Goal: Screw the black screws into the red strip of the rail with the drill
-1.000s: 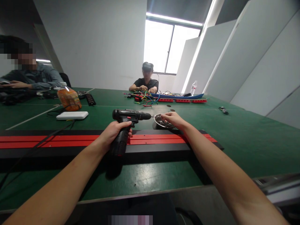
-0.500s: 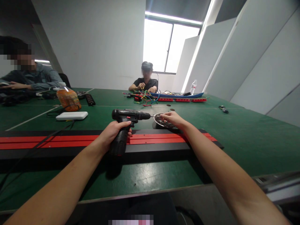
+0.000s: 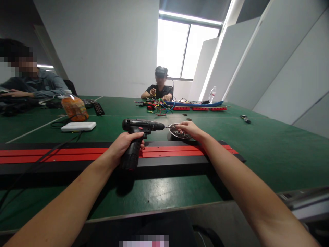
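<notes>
My left hand (image 3: 127, 144) is wrapped round the grip of a black cordless drill (image 3: 133, 151), its chuck pointing right. A thin bit (image 3: 168, 127) sticks out of the chuck towards my right hand (image 3: 189, 128). The fingertips of that hand are pinched together at the bit's end, over a round metal bowl (image 3: 171, 134) of small dark screws (image 3: 181, 134). Whatever sits between those fingertips is too small to make out. Below the drill lies a long black and red strip (image 3: 177, 151), running across the table.
On the left are an orange-filled bottle (image 3: 74, 109), a white box (image 3: 78, 126) and a black cable (image 3: 41, 158) crossing the strip. Across the green table (image 3: 277, 151), a co-worker (image 3: 159, 89) handles coloured wires (image 3: 161, 107). Another person (image 3: 38, 82) sits at the far left.
Almost nothing differs. The drill and both my hands hold nearly the same place, and the view has shifted very slightly. The co-worker opposite has raised a hand a little.
</notes>
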A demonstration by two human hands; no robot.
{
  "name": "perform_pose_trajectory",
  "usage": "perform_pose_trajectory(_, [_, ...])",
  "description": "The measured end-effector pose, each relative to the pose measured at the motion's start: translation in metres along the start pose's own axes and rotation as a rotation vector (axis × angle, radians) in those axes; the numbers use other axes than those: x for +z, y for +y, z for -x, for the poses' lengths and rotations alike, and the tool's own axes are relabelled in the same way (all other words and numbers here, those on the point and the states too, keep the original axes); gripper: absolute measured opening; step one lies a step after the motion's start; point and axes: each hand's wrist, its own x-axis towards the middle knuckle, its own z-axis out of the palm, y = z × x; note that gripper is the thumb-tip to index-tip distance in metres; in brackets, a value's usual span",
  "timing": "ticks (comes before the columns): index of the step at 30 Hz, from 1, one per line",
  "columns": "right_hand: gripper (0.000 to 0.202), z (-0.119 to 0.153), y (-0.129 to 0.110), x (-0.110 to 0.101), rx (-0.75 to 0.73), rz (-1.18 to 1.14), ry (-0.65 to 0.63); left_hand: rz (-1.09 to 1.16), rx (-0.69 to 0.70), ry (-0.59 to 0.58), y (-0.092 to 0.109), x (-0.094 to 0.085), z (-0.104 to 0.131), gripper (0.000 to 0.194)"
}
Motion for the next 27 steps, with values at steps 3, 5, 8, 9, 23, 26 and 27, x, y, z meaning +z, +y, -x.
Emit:
perform_pose_trajectory(3, [0.036,0.0042,-0.0046,0.0008,-0.005,-0.001,-0.003,0.004,-0.004,-0.007,0.0003,-0.0001,0.0005,0.02])
perform_pose_trajectory(5, [0.037,0.0056,-0.0062,0.0011,-0.012,0.0,-0.013,0.007,-0.01,-0.009,0.0003,-0.0005,0.0004,0.021])
perform_pose_trajectory(8, [0.038,0.0055,-0.0067,0.0012,-0.011,0.007,-0.009,0.009,-0.016,-0.01,-0.0002,-0.0012,-0.0007,0.021])
perform_pose_trajectory(9, [0.038,0.0053,-0.0066,0.0013,-0.009,0.012,-0.005,0.009,-0.016,-0.011,-0.0005,-0.0015,-0.0013,0.021])
perform_pose_trajectory(23, [0.038,0.006,-0.0054,0.0002,-0.024,0.085,-0.026,-0.016,-0.006,-0.022,-0.002,-0.0042,-0.0035,0.025])
perform_pose_trajectory(26, [0.038,0.0045,-0.0033,-0.0003,-0.033,0.085,-0.03,-0.013,-0.007,-0.025,-0.002,-0.0046,-0.0043,0.025])
perform_pose_trajectory(27, [0.038,0.004,-0.0027,-0.0005,-0.034,0.084,-0.031,-0.01,-0.006,-0.026,-0.0019,-0.0045,-0.0042,0.025])
